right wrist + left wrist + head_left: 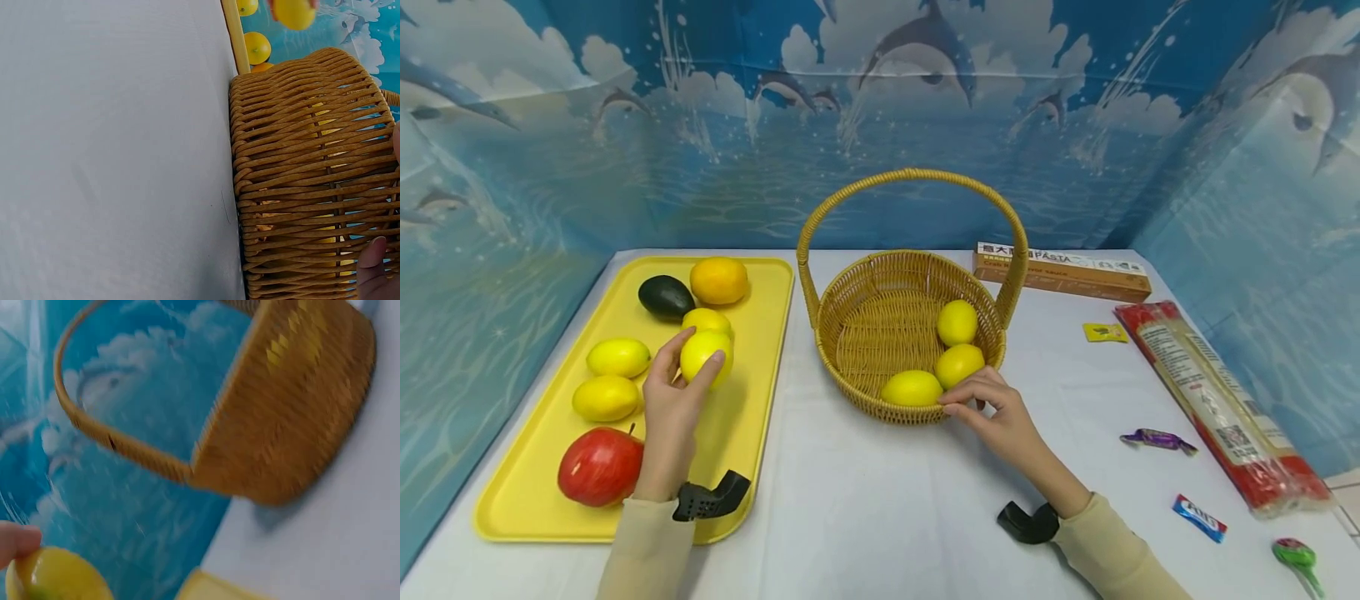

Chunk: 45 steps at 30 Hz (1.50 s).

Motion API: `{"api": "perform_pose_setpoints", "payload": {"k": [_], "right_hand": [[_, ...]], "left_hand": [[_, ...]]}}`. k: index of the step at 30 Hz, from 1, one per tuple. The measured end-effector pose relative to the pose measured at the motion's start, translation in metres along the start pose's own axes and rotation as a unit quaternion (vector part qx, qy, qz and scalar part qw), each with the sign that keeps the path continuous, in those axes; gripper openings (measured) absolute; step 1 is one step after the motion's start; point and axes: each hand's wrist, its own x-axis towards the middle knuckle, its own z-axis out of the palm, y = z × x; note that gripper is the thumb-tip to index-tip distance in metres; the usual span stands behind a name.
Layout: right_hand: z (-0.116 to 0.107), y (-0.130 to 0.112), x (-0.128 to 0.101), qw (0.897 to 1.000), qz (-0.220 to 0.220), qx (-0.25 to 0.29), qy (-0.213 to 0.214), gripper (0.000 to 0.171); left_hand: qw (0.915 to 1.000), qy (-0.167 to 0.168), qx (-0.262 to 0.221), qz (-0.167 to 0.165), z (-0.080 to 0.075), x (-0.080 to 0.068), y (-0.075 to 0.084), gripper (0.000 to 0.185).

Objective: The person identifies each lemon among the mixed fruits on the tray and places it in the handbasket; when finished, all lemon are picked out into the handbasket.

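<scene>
My left hand pinches a yellow lemon between thumb and fingers, held up over the yellow tray. The same lemon shows at the lower left of the left wrist view. Behind it another lemon lies on the tray, partly covered. My right hand grips the near right rim of a woven basket with a tall handle. In the right wrist view its thumb lies against the basket's outer wall. Three lemons sit inside, one being this lemon beside my right fingertips.
The tray also bears an avocado, an orange fruit, two lemons and a red apple. To the right lie a pasta box, a long red packet, wrapped candies and a lollipop.
</scene>
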Motion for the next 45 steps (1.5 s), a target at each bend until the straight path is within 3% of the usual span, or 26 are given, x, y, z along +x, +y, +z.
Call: {"api": "perform_pose_setpoints", "payload": {"k": [3, 7, 13, 20, 26, 31, 38, 45], "right_hand": [[-0.001, 0.0, 0.0, 1.0, -0.001, -0.001, 0.0, 0.022], [-0.002, 0.0, 0.001, 1.0, 0.001, -0.002, 0.001, 0.022], [-0.002, 0.0, 0.001, 1.0, -0.002, -0.003, 0.001, 0.023], [-0.002, 0.002, 0.001, 1.0, -0.009, -0.003, 0.002, 0.021], [0.0, 0.003, 0.001, 1.0, -0.009, -0.001, -0.004, 0.021], [0.0, 0.002, 0.001, 1.0, -0.007, 0.0, -0.005, 0.021], [0.0, 0.0, 0.001, 1.0, -0.006, -0.004, -0.004, 0.021], [0.001, 0.001, -0.002, 1.0, -0.022, -0.001, 0.004, 0.022]], "left_hand": [[0.9968, -0.074, -0.016, 0.023, 0.008, -0.013, 0.018, 0.059], [0.9819, -0.18, -0.043, 0.04, 0.025, -0.022, 0.039, 0.057], [0.9449, -0.299, -0.131, 0.027, 0.059, -0.02, 0.057, 0.056], [0.9057, -0.397, -0.149, 0.0, 0.105, 0.004, 0.059, 0.057], [0.8983, -0.431, -0.07, -0.047, 0.139, 0.029, 0.042, 0.052], [0.8908, -0.448, -0.017, -0.072, 0.157, 0.04, 0.029, 0.054], [0.8894, -0.445, 0.028, -0.102, 0.184, 0.038, 0.019, 0.054], [0.8834, -0.453, 0.055, -0.105, 0.192, 0.03, 0.008, 0.056]]}}
